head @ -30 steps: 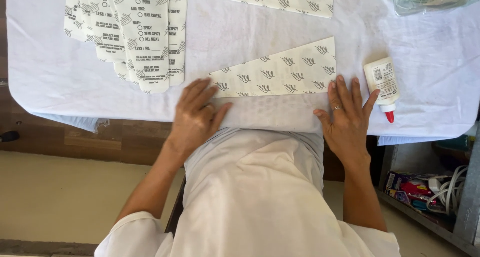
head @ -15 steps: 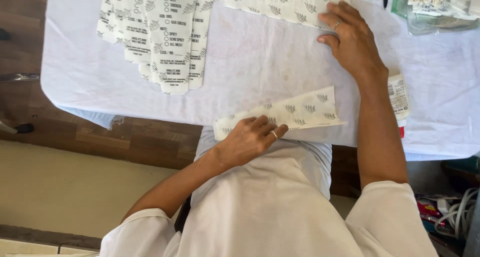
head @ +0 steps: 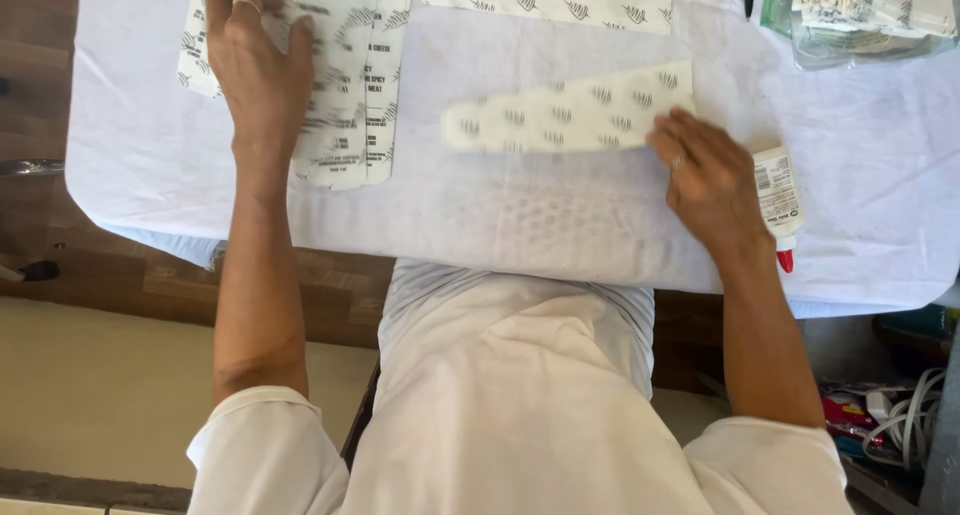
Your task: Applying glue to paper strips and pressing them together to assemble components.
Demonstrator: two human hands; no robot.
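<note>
Your left hand (head: 262, 67) lies flat and spread on the stack of printed paper sheets (head: 345, 85) at the far left of the tabletop (head: 560, 225), fingers reaching toward the far edge. It presses down rather than grips, and the sheets under it are blurred. Slide with the fingertips so that only the top sheet comes free; if you lean the whole palm on the stack, several sheets are likely to drag together. Keep the wrist low and the pull straight toward the near edge.

Your right hand (head: 708, 180) rests open, fingers loosely curved, its fingertips touching the right end of the folded tapered sleeve (head: 570, 117) near the middle of the tabletop. It holds nothing closed. A light press there should keep the sleeve from skating on the white cloth while the other hand works.

The sleeve is a long flat piece, wider at the right and narrowing to a rounded tip at the left, white with a repeated dark leaf-like motif. It lies slightly tilted, its wide end nearer the far edge.

Just right of your right hand lies a small white glue bottle (head: 778, 197) with a red tip, pointing toward the near edge; mind your wrist does not knock it. At the far right corner sits a clear bag of finished pieces (head: 870, 15).
</note>
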